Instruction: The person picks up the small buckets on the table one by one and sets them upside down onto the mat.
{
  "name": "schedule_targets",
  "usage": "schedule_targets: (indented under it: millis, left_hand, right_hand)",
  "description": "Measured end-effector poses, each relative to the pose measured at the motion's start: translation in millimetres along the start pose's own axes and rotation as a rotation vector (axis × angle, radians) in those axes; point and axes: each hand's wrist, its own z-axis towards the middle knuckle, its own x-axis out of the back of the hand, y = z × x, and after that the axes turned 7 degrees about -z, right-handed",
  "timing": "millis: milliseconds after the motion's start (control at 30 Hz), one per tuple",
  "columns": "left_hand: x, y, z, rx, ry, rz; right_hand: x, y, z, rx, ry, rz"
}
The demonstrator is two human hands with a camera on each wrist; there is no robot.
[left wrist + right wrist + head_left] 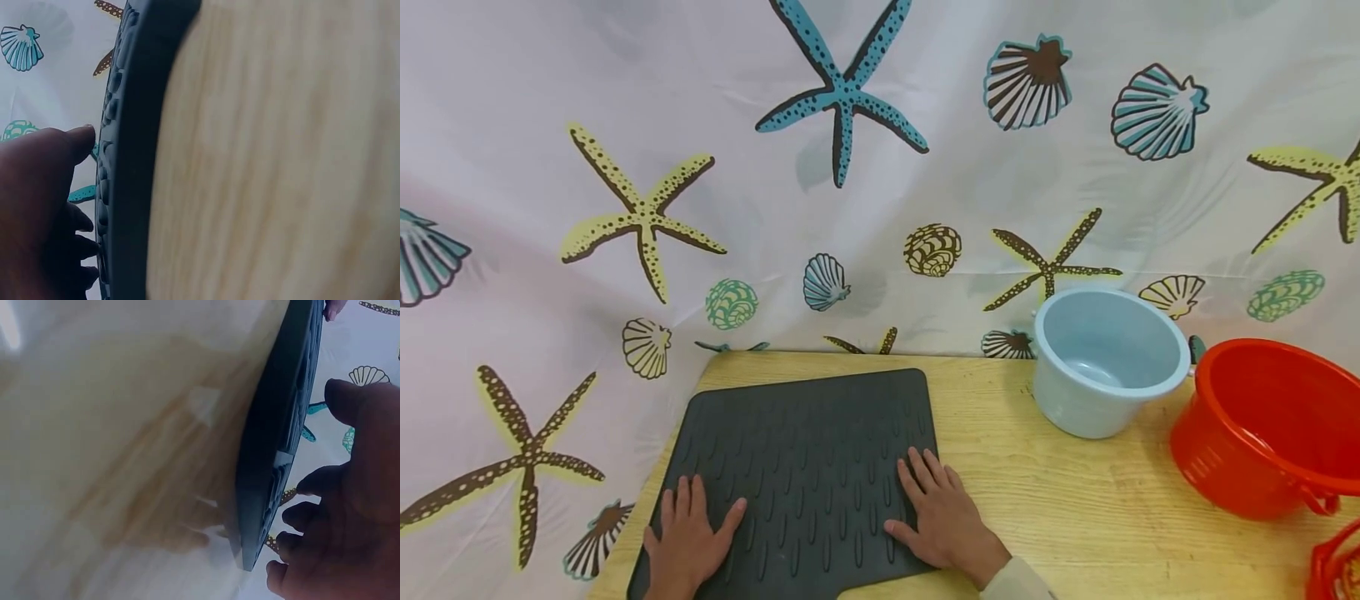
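Note:
A dark grey mat point(805, 433) with rows of raised oblong ridges lies on the wooden table. My left hand point(688, 533) rests on its near left part, fingers straight and thumb spread. Over the right edge lies my right hand point(942, 517), palm down with fingers extended. In the left wrist view the mat's thick edge point(134, 162) runs beside the left hand point(37, 194). The right wrist view has the right hand point(350, 500) alongside the mat's edge point(262, 462). Neither hand grips anything.
A pale blue tub point(1090, 408) stands at the back right of the table point(1045, 517). Beside it sits a red tub point(1232, 467), with part of another red container point(1322, 567) at the lower right corner. A curtain point(760, 225) printed with starfish and shells hangs behind.

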Motion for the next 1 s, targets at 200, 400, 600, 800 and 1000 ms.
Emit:
schedule_targets:
  millis: [200, 400, 600, 800, 1000]
  left_hand:
    - [1.0, 0.0, 1.0, 0.000, -0.032, 0.019]
    - [3.8, 0.9, 0.4, 0.000, -0.052, 0.046]
    - [2.8, 0.4, -0.7, -0.018, -0.047, 0.067]
    - [2.5, 2.3, -2.4, -0.023, -0.037, 0.068]
    - [5.2, 4.0, -2.8, -0.020, -0.030, 0.081]
  right_hand:
    - [-2, -2, 2.7, -0.001, -0.036, -0.017]
    - [1, -5, 2.3, -0.003, -0.068, 0.007]
    - [3, -7, 2.1, -0.011, -0.103, -0.018]
    - [3, -9, 1.0, -0.033, -0.112, -0.053]
    - [8, -14, -1.1, -0.061, -0.112, -0.108]
